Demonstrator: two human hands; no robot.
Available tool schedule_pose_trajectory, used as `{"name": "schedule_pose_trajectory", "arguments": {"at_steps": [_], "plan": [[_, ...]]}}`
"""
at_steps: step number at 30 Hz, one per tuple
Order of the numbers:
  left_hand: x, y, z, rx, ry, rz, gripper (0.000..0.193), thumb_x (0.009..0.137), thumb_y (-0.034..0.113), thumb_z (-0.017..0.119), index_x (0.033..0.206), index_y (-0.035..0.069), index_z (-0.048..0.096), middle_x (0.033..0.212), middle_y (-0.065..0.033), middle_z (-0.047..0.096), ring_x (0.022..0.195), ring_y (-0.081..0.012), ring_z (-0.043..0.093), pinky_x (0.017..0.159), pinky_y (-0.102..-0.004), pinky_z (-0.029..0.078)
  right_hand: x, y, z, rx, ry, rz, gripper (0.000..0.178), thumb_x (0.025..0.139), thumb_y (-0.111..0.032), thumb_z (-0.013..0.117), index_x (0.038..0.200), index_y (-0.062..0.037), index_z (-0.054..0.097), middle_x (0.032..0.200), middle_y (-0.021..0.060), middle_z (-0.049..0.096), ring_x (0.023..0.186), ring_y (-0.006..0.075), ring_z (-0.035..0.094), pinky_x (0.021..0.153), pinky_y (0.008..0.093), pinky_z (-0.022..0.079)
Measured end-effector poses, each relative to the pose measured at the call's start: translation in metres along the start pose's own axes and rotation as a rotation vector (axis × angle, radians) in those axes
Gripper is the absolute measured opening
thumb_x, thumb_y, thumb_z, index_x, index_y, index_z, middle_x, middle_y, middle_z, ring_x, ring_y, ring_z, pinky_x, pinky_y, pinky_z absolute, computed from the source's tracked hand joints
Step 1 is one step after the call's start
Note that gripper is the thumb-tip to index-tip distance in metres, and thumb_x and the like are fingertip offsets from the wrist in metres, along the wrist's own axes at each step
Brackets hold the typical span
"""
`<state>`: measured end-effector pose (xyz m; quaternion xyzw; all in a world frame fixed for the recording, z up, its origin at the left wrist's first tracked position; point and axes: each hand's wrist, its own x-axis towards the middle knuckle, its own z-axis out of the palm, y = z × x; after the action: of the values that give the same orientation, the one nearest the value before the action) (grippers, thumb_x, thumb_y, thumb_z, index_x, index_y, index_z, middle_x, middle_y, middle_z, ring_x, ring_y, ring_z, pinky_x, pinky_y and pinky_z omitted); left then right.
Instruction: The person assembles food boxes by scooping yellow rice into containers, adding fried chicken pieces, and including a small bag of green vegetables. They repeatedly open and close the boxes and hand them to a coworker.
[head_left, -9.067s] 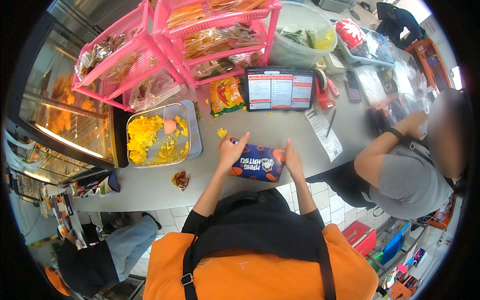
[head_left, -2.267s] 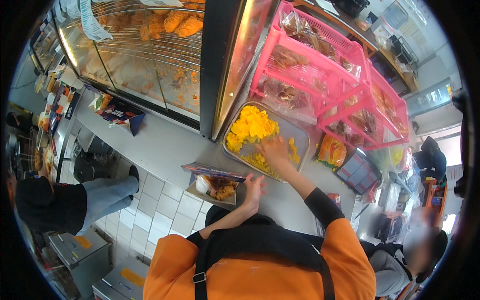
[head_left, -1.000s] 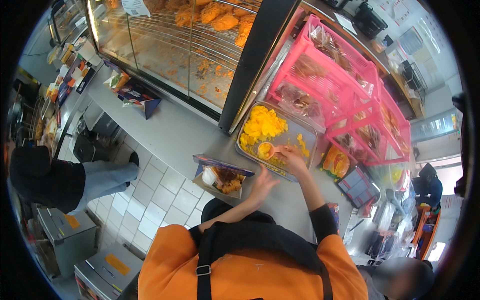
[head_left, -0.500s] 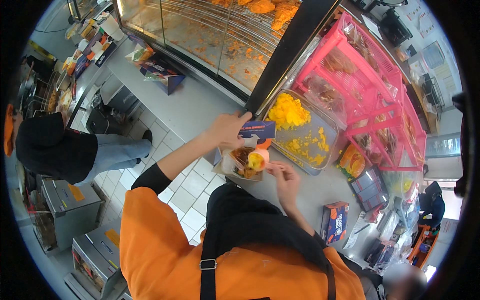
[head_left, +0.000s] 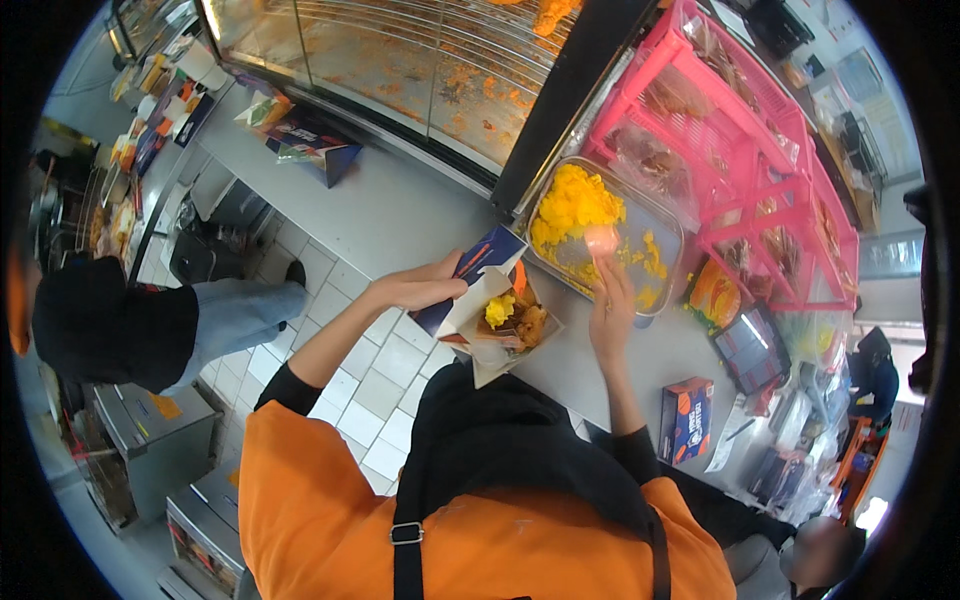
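Note:
My left hand (head_left: 425,285) grips the raised dark-blue flap of a takeaway box (head_left: 482,262). The box is tilted at the counter's edge. Inside it, brown fried pieces (head_left: 530,325) lie beside a lump of yellow food (head_left: 499,310). My right hand (head_left: 612,312) is closed around the handle of a pinkish scoop (head_left: 601,240). The scoop's head is over a metal tray (head_left: 672,262), beside a mound of clumpy yellow food (head_left: 578,200) that looks like rice. Whether the scoop touches the tray cannot be made out.
Pink plastic baskets (head_left: 690,130) with bagged items stand right of the tray. A glass display cabinet (head_left: 400,80) with fried food is ahead. Another box (head_left: 687,420) stands on the counter at right; an open one (head_left: 313,148) is at left. A person in black (head_left: 115,325) stands at left.
My right hand has moved the scoop from the box to the tray. A yellow lump now lies in the box. My left hand has shifted left and down, tilting the box.

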<state>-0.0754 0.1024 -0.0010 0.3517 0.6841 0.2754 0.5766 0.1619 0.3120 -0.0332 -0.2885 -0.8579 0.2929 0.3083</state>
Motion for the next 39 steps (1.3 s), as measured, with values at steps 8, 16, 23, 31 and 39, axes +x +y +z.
{"name": "schedule_pose_trajectory", "arguments": {"at_steps": [8, 16, 23, 31, 39], "plan": [[-0.014, 0.013, 0.117, -0.947, 0.369, -0.044, 0.091, 0.077, 0.016, 0.049, 0.146, 0.012, -0.009, 0.127, -0.0177, 0.030, 0.114, -0.0267, 0.043, 0.086, -0.0317, 0.046, -0.073, -0.069, 0.000, 0.279, -0.862, -0.257, 0.050, 0.067, -0.029, 0.080, 0.109, -0.0084, 0.064, 0.122, 0.0153, 0.053, 0.116, 0.0353, 0.050, 0.094, 0.0445, 0.043], [-0.007, 0.016, 0.065, 0.814, -0.100, 0.864, 0.050, 0.070, 0.025, 0.078, 0.110, 0.009, 0.054, 0.144, -0.0133, 0.040, 0.141, -0.0346, 0.023, 0.113, -0.0582, 0.017, -0.064, -0.011, -0.084, 0.417, -1.336, -0.129, 0.053, 0.065, -0.018, 0.076, 0.115, -0.0054, 0.063, 0.140, 0.0153, 0.046, 0.112, 0.0329, 0.057, 0.094, 0.0368, 0.047], [0.032, -0.004, 0.075, 0.320, -0.161, 0.970, 0.060, 0.059, 0.027, 0.089, 0.103, 0.009, 0.052, 0.099, -0.0082, 0.054, 0.096, -0.0259, 0.057, 0.110, -0.0523, 0.033, -0.072, 0.017, -0.109, 0.596, -1.457, 0.089, 0.067, 0.069, -0.015, 0.075, 0.131, -0.0046, 0.052, 0.126, 0.0144, 0.058, 0.107, 0.0212, 0.059, 0.091, 0.0317, 0.047], [0.041, 0.028, 0.109, 0.278, 0.007, 0.950, 0.073, 0.052, 0.041, 0.093, 0.108, 0.010, 0.058, 0.106, -0.0116, 0.058, 0.103, -0.0313, 0.056, 0.096, -0.0458, 0.042, -0.100, 0.048, -0.104, 0.744, -1.535, 0.299, 0.049, 0.072, -0.018, 0.077, 0.115, -0.0004, 0.060, 0.102, 0.0072, 0.068, 0.092, 0.0134, 0.060, 0.083, 0.0292, 0.050], [0.043, 0.008, 0.135, 0.077, 0.291, 0.822, 0.058, 0.056, 0.036, 0.092, 0.091, 0.008, 0.055, 0.083, -0.0056, 0.054, 0.074, -0.0167, 0.053, 0.068, -0.0288, 0.046, -0.100, 0.061, -0.111, 0.961, -1.233, 0.373, 0.059, 0.084, -0.032, 0.071, 0.131, -0.0028, 0.051, 0.108, 0.0048, 0.065, 0.096, 0.0154, 0.060, 0.084, 0.0294, 0.050]]}}
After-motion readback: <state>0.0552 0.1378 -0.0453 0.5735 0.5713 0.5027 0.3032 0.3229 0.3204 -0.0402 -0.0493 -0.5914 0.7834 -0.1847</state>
